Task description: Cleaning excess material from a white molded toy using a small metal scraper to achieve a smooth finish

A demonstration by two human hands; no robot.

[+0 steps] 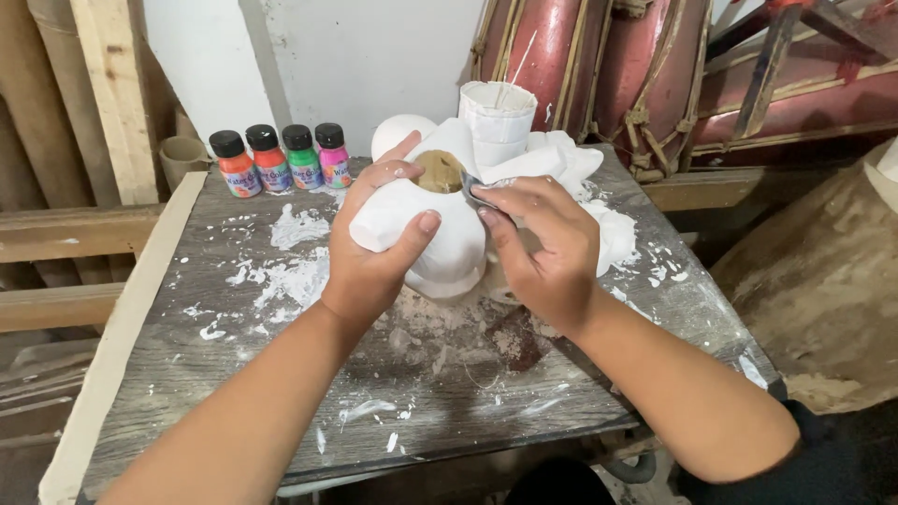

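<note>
Left hand [374, 248] grips a white plaster mould [440, 234], fingers curled around it, above the splattered grey board [281, 374]; right hand [543, 248] pinches a small metal blade [477, 187] at the mould's rim; four paint bottles [281, 159] stand behind the mould.

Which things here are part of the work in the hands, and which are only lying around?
In use:
left hand
right hand
white plaster mould
small metal tool

Lying about:
four paint bottles
white wrapped cup
plaster-splashed table
red drums
</note>
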